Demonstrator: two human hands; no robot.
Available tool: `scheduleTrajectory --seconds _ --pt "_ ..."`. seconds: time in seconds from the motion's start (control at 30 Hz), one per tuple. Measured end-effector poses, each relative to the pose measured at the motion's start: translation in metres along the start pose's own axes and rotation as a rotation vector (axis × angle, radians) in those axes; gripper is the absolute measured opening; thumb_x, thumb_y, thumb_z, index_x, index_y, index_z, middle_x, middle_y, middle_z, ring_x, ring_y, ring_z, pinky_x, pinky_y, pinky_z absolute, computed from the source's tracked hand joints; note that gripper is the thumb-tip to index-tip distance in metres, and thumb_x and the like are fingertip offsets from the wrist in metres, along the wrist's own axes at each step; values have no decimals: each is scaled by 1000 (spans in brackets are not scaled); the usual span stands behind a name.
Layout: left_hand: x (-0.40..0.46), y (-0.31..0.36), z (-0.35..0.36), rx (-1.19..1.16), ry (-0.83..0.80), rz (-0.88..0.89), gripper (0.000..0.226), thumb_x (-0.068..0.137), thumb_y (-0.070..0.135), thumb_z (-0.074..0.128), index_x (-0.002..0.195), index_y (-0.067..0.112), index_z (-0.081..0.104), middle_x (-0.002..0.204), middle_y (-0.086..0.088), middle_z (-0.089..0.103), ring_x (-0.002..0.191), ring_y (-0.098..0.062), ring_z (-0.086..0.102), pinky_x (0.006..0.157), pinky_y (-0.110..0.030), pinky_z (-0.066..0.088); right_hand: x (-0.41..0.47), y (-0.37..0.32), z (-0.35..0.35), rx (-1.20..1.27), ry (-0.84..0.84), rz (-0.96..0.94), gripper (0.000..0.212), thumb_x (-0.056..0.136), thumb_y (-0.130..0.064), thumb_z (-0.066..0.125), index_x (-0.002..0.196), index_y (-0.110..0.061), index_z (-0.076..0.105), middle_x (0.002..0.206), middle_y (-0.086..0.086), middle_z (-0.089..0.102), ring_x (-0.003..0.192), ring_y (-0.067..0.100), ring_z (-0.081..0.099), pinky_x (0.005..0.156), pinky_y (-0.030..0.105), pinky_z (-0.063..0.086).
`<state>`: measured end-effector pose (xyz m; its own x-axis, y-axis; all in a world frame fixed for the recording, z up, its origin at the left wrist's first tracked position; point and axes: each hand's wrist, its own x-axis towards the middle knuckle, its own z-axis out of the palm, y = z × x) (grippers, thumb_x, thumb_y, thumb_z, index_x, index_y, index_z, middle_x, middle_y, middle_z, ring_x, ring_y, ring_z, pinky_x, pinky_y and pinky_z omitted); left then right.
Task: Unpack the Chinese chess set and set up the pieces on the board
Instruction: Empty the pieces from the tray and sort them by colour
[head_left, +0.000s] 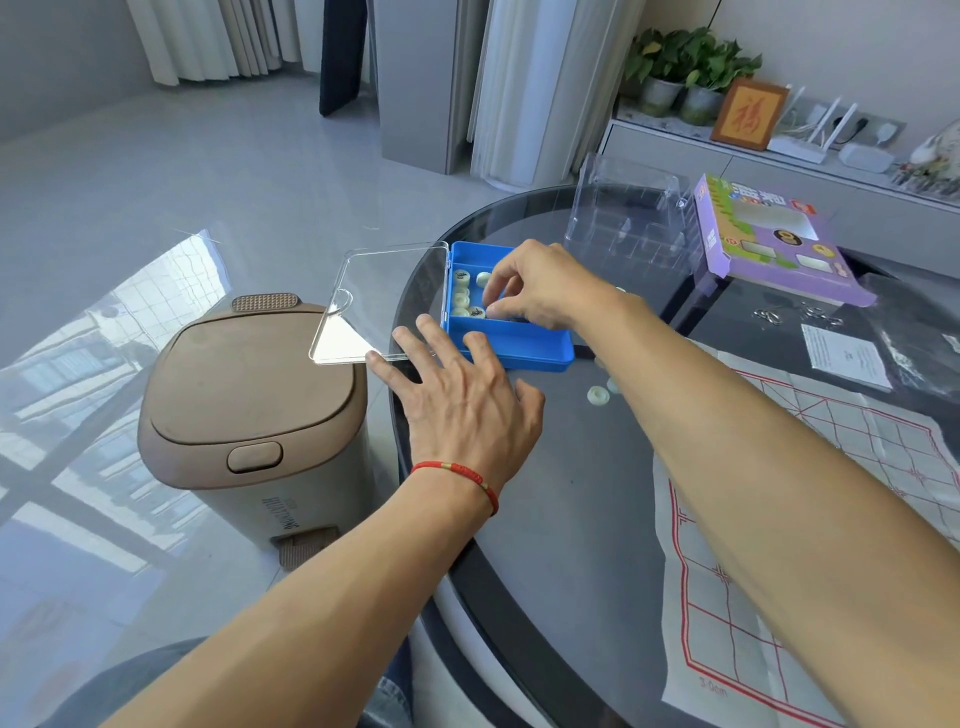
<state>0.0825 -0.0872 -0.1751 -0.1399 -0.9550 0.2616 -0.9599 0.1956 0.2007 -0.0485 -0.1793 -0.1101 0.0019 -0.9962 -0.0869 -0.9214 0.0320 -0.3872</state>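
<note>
— Blue plastic box (511, 340) sits at the far left edge of the glass desk (571, 519), its clear lid (382, 301) swung open leftward over the edge. Why is the left hand (462, 400) there?
— Its fingers lie spread and flat beside the near wall, apparently steadying the box.
— And the right hand (535, 291)?
— It reaches inside, fingertips pinching a pale chess piece (491, 310). Two pieces (598, 395) already lie on the desk, near the board sheet (831, 493) at right.

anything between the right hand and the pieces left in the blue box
Nothing visible. The clear lid is swung open to the left, and the right hand already reaches into the blue box over the pieces.
</note>
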Motion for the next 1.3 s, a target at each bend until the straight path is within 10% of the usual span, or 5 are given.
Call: scheduleTrajectory --seconds 0.27,0.5,0.77,1.3 --pt "-1 0 -1 -5 -6 -2 60 85 50 38 126 8 52 150 -34 31 139 -55 24 107 -74 16 3 -7 4 42 -39 5 11 85 -26 82 95 -22 79 86 -6 68 79 8 62 61 17 42" --pt "0 0 0 -8 -12 2 62 86 51 35 128 8 50 152 -34 30 140 -55 22 108 -75 15 8 -4 1 230 -144 121 15 80 -25 87 89 -17 78 94 2 75 94 22 73 90 39 60" --pt "0 -1 0 -24 -20 9 62 88 50 34 132 7 46 153 -33 29 142 -55 21 108 -75 14 3 -12 -9 292 -244 177 13 81 -18 85 89 -11 78 93 7 76 82 19 69 86 35 62" --pt "0 -2 -1 -9 -49 20 60 89 52 32 128 8 47 154 -32 28 143 -55 21 109 -75 16 -172 45 -13 -52 201 -243 13 87 -22 79 88 -21 66 85 -11 60 76 8 56 70 24 49"
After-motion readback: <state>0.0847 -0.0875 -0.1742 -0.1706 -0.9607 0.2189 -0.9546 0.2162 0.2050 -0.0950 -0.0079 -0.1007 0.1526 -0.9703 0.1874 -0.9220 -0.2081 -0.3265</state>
